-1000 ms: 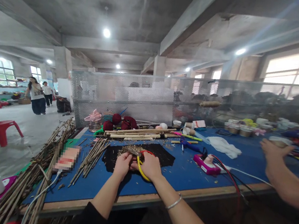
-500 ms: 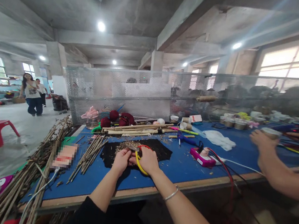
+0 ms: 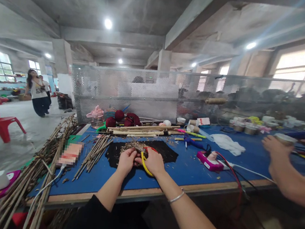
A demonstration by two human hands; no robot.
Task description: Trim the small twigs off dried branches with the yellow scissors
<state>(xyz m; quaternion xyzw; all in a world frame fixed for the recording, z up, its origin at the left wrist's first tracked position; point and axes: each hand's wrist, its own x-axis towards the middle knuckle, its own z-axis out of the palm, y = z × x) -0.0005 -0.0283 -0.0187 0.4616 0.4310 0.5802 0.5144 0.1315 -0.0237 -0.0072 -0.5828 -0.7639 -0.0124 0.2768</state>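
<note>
In the head view my right hand (image 3: 154,162) is closed round a pair of shears with yellow and red handles (image 3: 147,167). The blades point left, over my left hand. My left hand (image 3: 126,161) is closed in a pinch just beside the blades; what its fingers hold is too small and hidden to name. Both hands are above a black cloth (image 3: 165,151) strewn with short cut bits of twig (image 3: 126,147). To the left of the cloth lies a loose bunch of thin sticks (image 3: 95,156) on the blue tabletop (image 3: 127,183).
Long twigs (image 3: 19,190) are heaped at the table's left end. Behind the cloth lie pale rods (image 3: 141,131) and dark red yarn balls (image 3: 119,115). A glue gun (image 3: 191,140) and a purple power strip (image 3: 210,161) sit rightward. A co-worker's hand (image 3: 275,146) holds a cup at right.
The whole view has shifted slightly, moving things rightward in the picture. The shears' blades show more clearly above my left hand. A person walking in the background has come a little nearer.
</note>
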